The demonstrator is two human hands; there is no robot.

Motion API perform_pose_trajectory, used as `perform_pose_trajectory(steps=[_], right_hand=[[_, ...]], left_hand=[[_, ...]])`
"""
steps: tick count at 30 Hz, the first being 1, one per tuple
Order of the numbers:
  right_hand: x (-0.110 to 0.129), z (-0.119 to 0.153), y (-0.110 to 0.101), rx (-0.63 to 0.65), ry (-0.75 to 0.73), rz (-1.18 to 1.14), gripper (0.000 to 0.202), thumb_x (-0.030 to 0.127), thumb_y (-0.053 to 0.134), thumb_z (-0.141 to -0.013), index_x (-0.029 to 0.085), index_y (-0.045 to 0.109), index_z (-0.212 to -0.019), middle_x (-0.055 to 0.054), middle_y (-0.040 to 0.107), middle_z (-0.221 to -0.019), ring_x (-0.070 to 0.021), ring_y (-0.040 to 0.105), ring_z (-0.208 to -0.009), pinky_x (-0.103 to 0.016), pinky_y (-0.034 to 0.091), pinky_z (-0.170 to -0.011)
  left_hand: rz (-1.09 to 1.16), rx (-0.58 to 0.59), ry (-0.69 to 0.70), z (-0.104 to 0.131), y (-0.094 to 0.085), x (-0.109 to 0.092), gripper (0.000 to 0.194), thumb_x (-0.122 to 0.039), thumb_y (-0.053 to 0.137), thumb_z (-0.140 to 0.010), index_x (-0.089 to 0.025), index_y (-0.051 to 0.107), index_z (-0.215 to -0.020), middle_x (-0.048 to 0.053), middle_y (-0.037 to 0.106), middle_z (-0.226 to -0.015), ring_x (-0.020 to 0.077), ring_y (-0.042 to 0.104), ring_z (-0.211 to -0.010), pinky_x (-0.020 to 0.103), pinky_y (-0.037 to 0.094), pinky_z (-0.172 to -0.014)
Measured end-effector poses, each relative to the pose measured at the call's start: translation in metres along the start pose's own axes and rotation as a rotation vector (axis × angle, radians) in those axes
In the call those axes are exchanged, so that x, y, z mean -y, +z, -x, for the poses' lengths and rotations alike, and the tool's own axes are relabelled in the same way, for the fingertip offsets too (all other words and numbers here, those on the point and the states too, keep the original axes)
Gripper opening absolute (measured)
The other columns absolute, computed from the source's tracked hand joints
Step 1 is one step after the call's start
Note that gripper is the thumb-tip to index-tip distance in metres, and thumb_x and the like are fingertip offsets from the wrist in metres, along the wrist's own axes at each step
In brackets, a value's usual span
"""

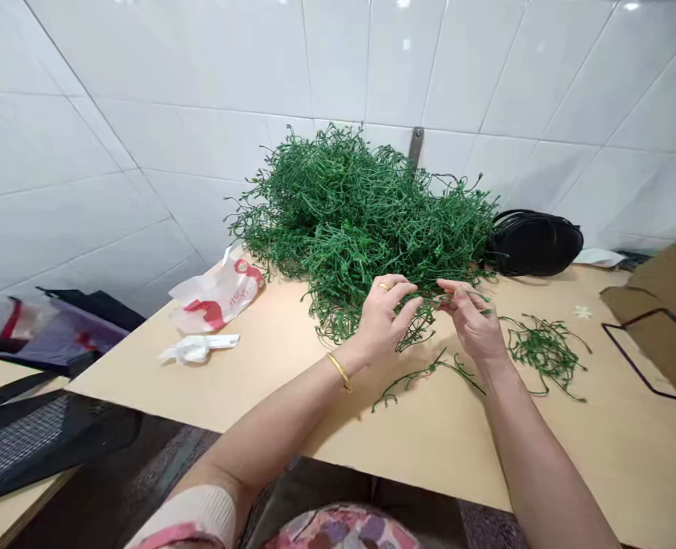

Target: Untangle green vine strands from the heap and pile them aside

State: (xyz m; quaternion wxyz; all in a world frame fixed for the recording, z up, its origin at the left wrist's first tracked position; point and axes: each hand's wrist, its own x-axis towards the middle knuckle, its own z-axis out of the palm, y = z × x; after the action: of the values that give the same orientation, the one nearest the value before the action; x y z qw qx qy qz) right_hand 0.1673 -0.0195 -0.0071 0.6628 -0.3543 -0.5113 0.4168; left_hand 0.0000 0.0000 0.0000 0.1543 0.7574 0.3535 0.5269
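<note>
My left hand (pixel 388 311), with a gold ring and bracelet, has its thumb and forefinger closed at one end of a thin green artificial plant stem (pixel 434 299). Closed on the same stem from the other side is my right hand (pixel 475 324), whose fingers partly hide it. Behind both hands rises a large tangled heap of green artificial stems (pixel 360 206) with small bud tips. A loose branched stem (pixel 423 372) lies on the table below my hands. To the right of my right hand is a small pile of green stems (pixel 548 352).
A red-and-white plastic bag (pixel 220 293) and a crumpled white wrapper (pixel 197 348) lie on the table (pixel 269 381) at left. At the right are a black round bag (pixel 536 244), a small pale flower (pixel 583 312) and a cardboard piece (pixel 666 305). White tiles stand behind.
</note>
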Motion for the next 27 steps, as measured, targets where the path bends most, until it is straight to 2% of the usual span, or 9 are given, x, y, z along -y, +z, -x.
perform_pose_trajectory(steps=[3, 6, 8, 10, 14, 17, 20, 23, 27], right_hand=[[0.001, 0.003, 0.007, 0.082, 0.017, -0.096, 0.017, 0.035, 0.061, -0.081, 0.024, 0.071, -0.089, -0.001, 0.069, -0.078, -0.0148, 0.065, -0.078, -0.032, 0.052, -0.077], [0.0, 0.005, 0.011, 0.113, 0.008, -0.089, 0.017, 0.036, 0.06, -0.081, 0.025, 0.07, -0.09, 0.0, 0.068, -0.073, -0.017, 0.066, -0.075, -0.038, 0.052, -0.08], [0.001, 0.005, 0.011, 0.108, -0.027, 0.027, 0.018, 0.037, 0.06, -0.081, 0.025, 0.07, -0.09, -0.001, 0.068, -0.076, -0.0175, 0.065, -0.078, -0.039, 0.051, -0.081], [0.004, 0.005, 0.006, 0.04, -0.114, 0.194, 0.02, 0.038, 0.061, -0.08, 0.024, 0.07, -0.091, -0.003, 0.068, -0.084, -0.0179, 0.064, -0.083, -0.037, 0.051, -0.082], [0.015, 0.003, -0.003, -0.165, -0.311, 0.412, 0.026, 0.041, 0.054, -0.084, 0.022, 0.069, -0.094, -0.006, 0.067, -0.093, -0.0183, 0.063, -0.088, -0.036, 0.049, -0.083], [0.016, 0.004, -0.002, -0.111, -0.216, 0.577, 0.029, 0.043, 0.056, -0.082, 0.02, 0.069, -0.094, -0.007, 0.068, -0.094, -0.0198, 0.062, -0.09, -0.036, 0.048, -0.084], [0.009, 0.004, 0.002, 0.061, 0.028, 0.586, 0.031, 0.046, 0.065, -0.073, 0.017, 0.069, -0.086, -0.006, 0.069, -0.084, -0.019, 0.062, -0.08, -0.034, 0.049, -0.076], [0.003, 0.002, 0.001, 0.129, 0.149, 0.478, 0.029, 0.045, 0.067, -0.071, 0.016, 0.067, -0.075, -0.002, 0.064, -0.069, -0.0147, 0.057, -0.066, -0.03, 0.047, -0.066], [0.003, 0.001, -0.005, 0.113, 0.172, 0.352, 0.025, 0.041, 0.07, -0.069, 0.018, 0.065, -0.076, 0.0, 0.06, -0.068, -0.0129, 0.055, -0.066, -0.027, 0.046, -0.063]], left_hand=[[0.184, 0.305, -0.135, 0.001, 0.001, -0.002, 0.046, -0.039, 0.067, -0.07, -0.015, 0.06, -0.108, 0.008, 0.064, -0.103, 0.0184, 0.055, -0.096, 0.032, 0.045, -0.084], [0.235, 0.471, -0.233, 0.003, 0.006, -0.001, 0.037, -0.033, 0.064, -0.072, -0.016, 0.061, -0.106, 0.003, 0.066, -0.09, 0.0129, 0.056, -0.075, 0.026, 0.044, -0.068], [0.092, 0.465, -0.24, 0.005, 0.008, 0.002, 0.028, -0.029, 0.059, -0.075, -0.017, 0.062, -0.1, 0.0, 0.064, -0.077, 0.0117, 0.053, -0.065, 0.025, 0.04, -0.061], [-0.152, 0.421, -0.183, 0.005, 0.009, 0.004, 0.022, -0.027, 0.054, -0.078, -0.017, 0.063, -0.095, 0.0, 0.061, -0.069, 0.0134, 0.051, -0.063, 0.026, 0.037, -0.06], [-0.569, 0.374, 0.077, 0.005, 0.008, 0.007, 0.018, -0.018, 0.043, -0.083, -0.017, 0.061, -0.084, 0.005, 0.061, -0.076, 0.0177, 0.052, -0.074, 0.031, 0.035, -0.068], [-0.679, 0.359, 0.222, 0.007, 0.011, 0.007, 0.02, -0.014, 0.04, -0.084, -0.017, 0.06, -0.081, 0.007, 0.058, -0.075, 0.0185, 0.05, -0.076, 0.033, 0.033, -0.068], [-0.671, 0.334, 0.26, 0.01, 0.014, 0.006, 0.021, -0.013, 0.04, -0.085, -0.017, 0.06, -0.081, 0.007, 0.056, -0.073, 0.0184, 0.049, -0.076, 0.033, 0.033, -0.068], [-0.559, 0.319, 0.194, 0.011, 0.013, 0.006, 0.02, -0.021, 0.042, -0.086, -0.016, 0.06, -0.079, 0.007, 0.055, -0.073, 0.0177, 0.049, -0.075, 0.033, 0.034, -0.07], [-0.036, 0.314, 0.013, 0.002, 0.002, 0.006, 0.029, -0.043, 0.056, -0.078, -0.016, 0.064, -0.086, 0.005, 0.059, -0.083, 0.0161, 0.052, -0.08, 0.03, 0.039, -0.072]])
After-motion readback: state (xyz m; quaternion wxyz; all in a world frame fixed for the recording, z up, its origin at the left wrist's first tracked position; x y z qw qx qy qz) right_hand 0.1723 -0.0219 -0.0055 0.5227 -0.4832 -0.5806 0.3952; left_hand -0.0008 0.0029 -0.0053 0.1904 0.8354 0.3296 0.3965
